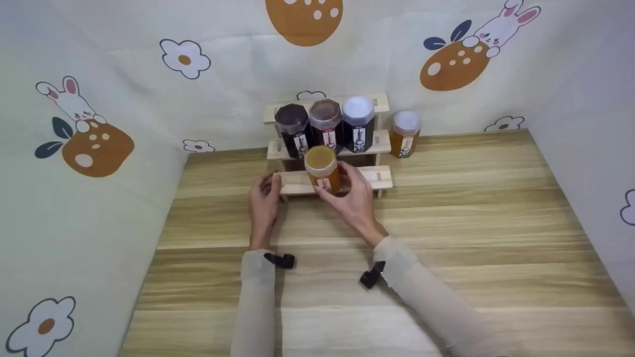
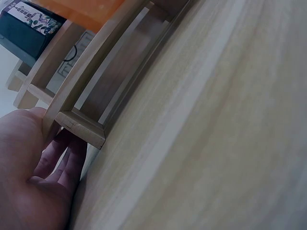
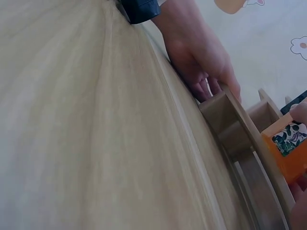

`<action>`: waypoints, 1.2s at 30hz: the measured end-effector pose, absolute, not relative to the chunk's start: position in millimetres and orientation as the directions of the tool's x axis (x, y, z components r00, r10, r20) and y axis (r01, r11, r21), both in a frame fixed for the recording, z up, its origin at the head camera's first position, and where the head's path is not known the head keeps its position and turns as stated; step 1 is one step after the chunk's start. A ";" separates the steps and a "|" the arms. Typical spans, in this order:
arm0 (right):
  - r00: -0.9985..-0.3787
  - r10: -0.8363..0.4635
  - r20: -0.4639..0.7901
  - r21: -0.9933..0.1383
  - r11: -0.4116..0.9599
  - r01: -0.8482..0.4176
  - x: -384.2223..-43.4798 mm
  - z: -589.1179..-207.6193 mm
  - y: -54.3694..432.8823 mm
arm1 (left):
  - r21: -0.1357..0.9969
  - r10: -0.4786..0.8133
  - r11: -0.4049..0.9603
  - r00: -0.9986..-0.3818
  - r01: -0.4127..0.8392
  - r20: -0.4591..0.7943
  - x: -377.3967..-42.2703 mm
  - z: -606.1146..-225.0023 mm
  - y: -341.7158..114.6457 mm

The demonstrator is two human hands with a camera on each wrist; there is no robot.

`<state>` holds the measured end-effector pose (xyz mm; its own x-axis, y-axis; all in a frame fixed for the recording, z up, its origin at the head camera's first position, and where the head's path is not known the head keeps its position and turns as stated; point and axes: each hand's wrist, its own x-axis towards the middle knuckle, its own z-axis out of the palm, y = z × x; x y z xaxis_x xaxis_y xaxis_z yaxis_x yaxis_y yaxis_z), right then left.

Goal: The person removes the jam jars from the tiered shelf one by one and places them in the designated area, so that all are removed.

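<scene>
A three-tier wooden rack (image 1: 295,182) stands against the back wall. My left hand (image 1: 264,201) grips the left end of its lowest tier, thumb on top and the other fingers around the end, as the left wrist view also shows. With thumb and fingers, my right hand (image 1: 358,201) holds an orange jar (image 1: 322,176) with a pale lid and a label, upright at the lowest tier's middle. In the right wrist view the orange jar (image 3: 293,160) is at the right edge, right at the tier. Its far side is hidden.
Three dark jars line the middle tier: one with a dark lid (image 1: 292,119), one with a brownish lid (image 1: 326,113) and one with a white lid (image 1: 358,110). Another orange jar (image 1: 406,134) stands on the wood-grain table (image 1: 466,223), right of the rack. Patterned cloth walls (image 1: 238,99) enclose the table.
</scene>
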<state>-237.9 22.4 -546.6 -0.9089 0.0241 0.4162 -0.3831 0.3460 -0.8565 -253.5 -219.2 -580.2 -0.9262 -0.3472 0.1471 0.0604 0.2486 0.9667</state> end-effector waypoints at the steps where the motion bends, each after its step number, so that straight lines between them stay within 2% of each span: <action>1: -0.909 0.028 0.416 -0.859 0.340 -0.383 -237.1 -547.0 24.9 | 0.966 -0.344 0.250 -0.927 0.062 0.148 -253.5 -580.1 -219.1; 8: -0.914 0.060 0.402 -0.881 0.299 -0.367 -233.6 -547.3 44.8 | 0.971 -0.347 0.233 -0.927 0.059 0.140 -254.0 -580.9 -218.1; 22: -0.917 0.098 0.387 -0.889 0.305 -0.343 -228.8 -547.8 101.3 | 0.974 -0.342 0.211 -0.928 0.081 0.152 -254.2 -580.6 -218.9; 36: -0.910 0.203 0.361 -0.911 0.283 -0.299 -235.1 -549.9 157.1 | 0.975 -0.339 0.197 -0.926 0.101 0.164 -255.3 -581.2 -218.0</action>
